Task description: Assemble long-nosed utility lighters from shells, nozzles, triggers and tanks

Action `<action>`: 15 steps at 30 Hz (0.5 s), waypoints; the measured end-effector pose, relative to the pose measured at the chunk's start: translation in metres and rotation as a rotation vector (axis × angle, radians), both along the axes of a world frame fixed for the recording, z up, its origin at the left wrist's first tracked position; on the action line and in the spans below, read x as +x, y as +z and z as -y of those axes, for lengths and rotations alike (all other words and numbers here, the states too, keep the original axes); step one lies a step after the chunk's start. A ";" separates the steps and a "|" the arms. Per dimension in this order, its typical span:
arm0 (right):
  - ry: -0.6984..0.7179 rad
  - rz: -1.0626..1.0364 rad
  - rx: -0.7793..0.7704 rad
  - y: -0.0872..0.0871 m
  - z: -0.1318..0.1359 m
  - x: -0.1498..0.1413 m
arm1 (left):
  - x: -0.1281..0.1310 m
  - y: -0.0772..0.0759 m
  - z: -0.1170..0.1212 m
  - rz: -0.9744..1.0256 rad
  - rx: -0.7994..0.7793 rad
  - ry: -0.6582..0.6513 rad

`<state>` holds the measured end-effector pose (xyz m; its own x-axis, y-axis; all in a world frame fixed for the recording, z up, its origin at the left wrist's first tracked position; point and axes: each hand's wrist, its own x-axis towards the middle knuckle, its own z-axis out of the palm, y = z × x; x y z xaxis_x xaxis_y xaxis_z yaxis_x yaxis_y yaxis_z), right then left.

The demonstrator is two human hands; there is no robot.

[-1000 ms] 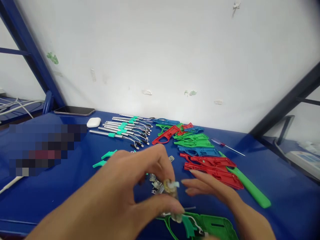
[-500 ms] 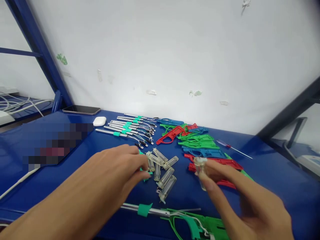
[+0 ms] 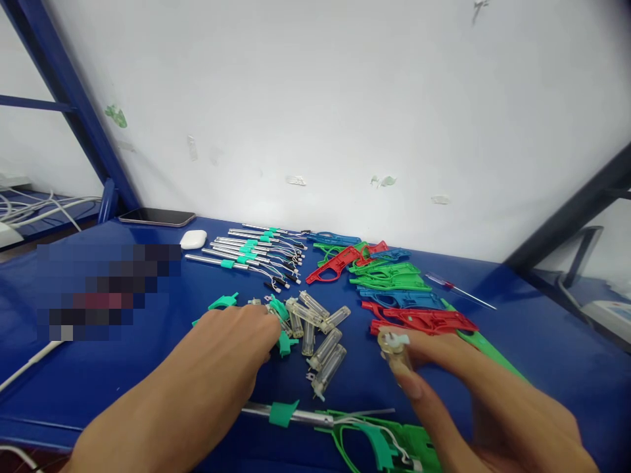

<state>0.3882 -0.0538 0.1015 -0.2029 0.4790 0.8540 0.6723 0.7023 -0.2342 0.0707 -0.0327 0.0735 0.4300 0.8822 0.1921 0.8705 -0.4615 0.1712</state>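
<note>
Between thumb and fingers, my right hand grips a clear lighter fuel tank, its pale valve end facing up. My left hand reaches down among small green plastic trigger pieces, left of a pile of clear fuel tanks; its fingertips are hidden beneath the hand. In front lies a green lighter casing half with a green trigger and wires in it. A metal tube with a green piece on it extends left from that casing.
Several metal tubes with wires lie at the back. Red, green and blue casing halves are stacked right of them, beside a screwdriver. A phone and white earbud case sit at the back left.
My left hand has moved left and down over the green trigger pieces, uncovering some of them. The fuel tank in my right hand has tipped, its valve end more toward me.
</note>
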 end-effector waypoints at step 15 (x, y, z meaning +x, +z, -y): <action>-0.036 0.035 -0.052 0.005 -0.001 -0.003 | 0.010 0.010 0.008 0.065 0.245 -0.127</action>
<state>0.3856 -0.0523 0.1069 -0.2140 0.5301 0.8205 0.7054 0.6649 -0.2455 0.0807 -0.0408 0.0839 0.5136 0.7460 0.4240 0.7941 -0.6004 0.0944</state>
